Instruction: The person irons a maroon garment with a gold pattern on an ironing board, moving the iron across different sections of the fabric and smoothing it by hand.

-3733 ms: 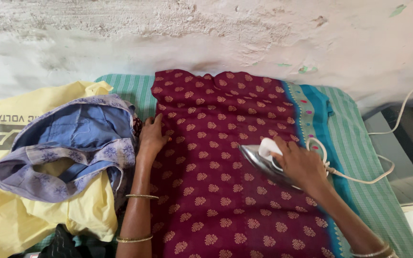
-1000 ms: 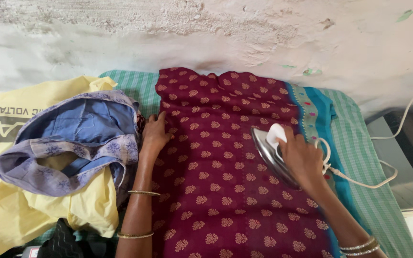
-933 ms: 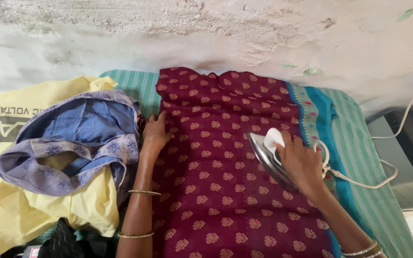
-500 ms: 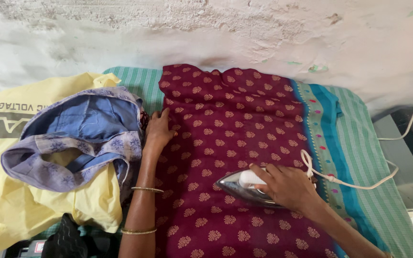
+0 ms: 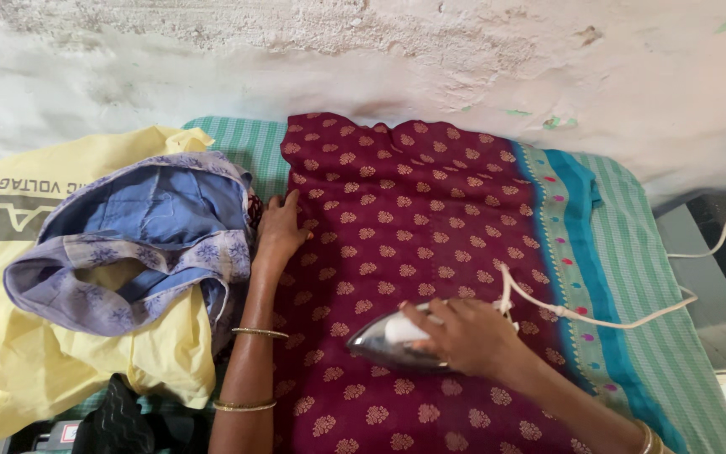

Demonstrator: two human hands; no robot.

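— On the maroon cloth [image 5: 405,210], which way does the iron [image 5: 397,343] point?

— Lengthwise left, its tip toward the left hand [image 5: 279,231]. The right hand [image 5: 464,336] is clasped round its handle; the left lies flat, fingers spread.

— Any labels?

— A yellow bag [image 5: 69,370] at left, with a grey printed band.

Both arms are bare, with no sleeves in view. The left hand [image 5: 279,231] has two thin gold bangles on its arm (one near the wrist, one farther up). The right hand [image 5: 464,336] has gold bangles too, at the picture's bottom edge.
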